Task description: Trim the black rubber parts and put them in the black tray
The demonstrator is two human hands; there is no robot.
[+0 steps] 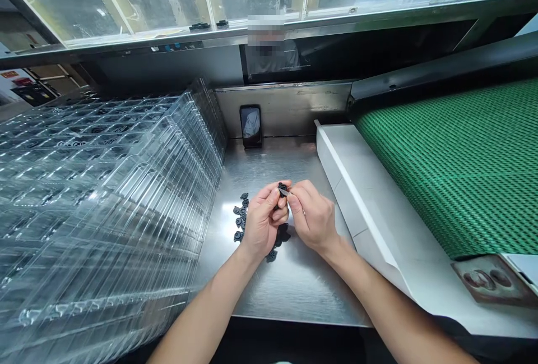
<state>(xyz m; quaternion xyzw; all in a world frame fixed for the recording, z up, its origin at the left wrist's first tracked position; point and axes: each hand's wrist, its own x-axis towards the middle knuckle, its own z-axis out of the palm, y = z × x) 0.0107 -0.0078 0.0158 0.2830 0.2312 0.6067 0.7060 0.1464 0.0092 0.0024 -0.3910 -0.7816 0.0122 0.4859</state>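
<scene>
My left hand (264,219) is closed around a small black plastic part (282,188), held up over the steel table. Pinched in my right hand (313,212) is a small pointed blade (284,192), its tip against the part; its handle, if any, is hidden by my fingers. Both hands are close together above several loose black parts (238,222) of the same kind. More of these black parts (272,256) lie below my left palm, partly covered by it.
Tall stacks of clear plastic trays (168,145) rise on the left. At the back a phone (251,127) leans on the metal wall. A white chute (361,201) and a green conveyor belt (462,156) run along the right. The steel table (294,296) ends just before me.
</scene>
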